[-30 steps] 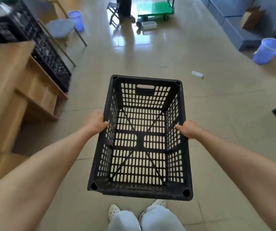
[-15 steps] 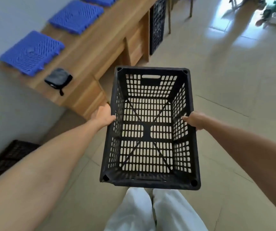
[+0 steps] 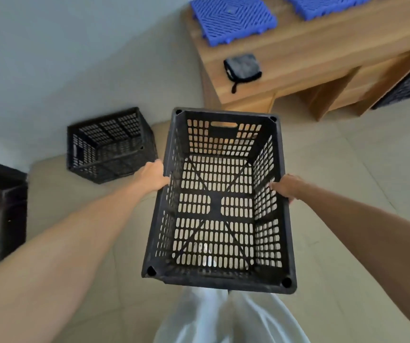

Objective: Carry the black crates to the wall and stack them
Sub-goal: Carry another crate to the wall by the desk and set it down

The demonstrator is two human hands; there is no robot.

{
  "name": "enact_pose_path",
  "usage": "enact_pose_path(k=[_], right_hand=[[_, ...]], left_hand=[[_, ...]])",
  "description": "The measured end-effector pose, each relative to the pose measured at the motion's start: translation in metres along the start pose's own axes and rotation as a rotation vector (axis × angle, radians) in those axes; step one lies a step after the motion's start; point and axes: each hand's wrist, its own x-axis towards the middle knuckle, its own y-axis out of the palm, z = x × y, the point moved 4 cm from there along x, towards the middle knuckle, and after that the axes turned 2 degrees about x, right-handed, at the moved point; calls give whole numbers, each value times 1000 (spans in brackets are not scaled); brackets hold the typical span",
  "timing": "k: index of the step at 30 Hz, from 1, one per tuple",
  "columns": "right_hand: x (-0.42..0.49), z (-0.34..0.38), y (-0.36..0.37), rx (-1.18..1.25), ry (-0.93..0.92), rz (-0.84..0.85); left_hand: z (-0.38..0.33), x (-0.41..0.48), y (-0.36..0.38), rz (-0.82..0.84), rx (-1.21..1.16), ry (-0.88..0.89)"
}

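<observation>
Two crates are in view. One black crate (image 3: 215, 203) is held in the air over the tiled floor (image 3: 347, 169), its long rims gripped at mid-length by the left hand (image 3: 150, 178) and the right hand (image 3: 285, 188). A second crate (image 3: 110, 144) is set on the floor by the wall (image 3: 63, 58). The perforated plastic is judged light and stiff, and the mid-rim hold balanced.

Black is shown by the near crate (image 3: 215, 203), patterned with oval slots (diagonals cross its base), and by the far-left crate (image 3: 111, 144); blue, square-ribbed mats (image 3: 233, 18) are seen far right on a wood-grained desk (image 3: 322, 50).
</observation>
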Motion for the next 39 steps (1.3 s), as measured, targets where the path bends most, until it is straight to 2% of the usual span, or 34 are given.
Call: enact_pose_path(k=[5, 13, 18, 21, 29, 34, 39], right_hand=[[21, 94, 14, -86, -90, 30], [44, 276, 36, -204, -214, 28], [65, 379, 54, -204, -280, 28], [75, 431, 64, -183, -288, 91], [145, 571, 33, -4, -316, 129], [195, 623, 2, 78, -217, 234], [221, 667, -20, 90, -154, 251]], left_hand=[[93, 4, -2, -23, -113, -132], [273, 51, -10, 3, -192, -202], [369, 83, -32, -5, -217, -265], [414, 100, -46, -23, -244, -300], [480, 193, -143, -30, -128, -378], [502, 260, -179, 76, -149, -339], [519, 310, -194, 90, -158, -309]])
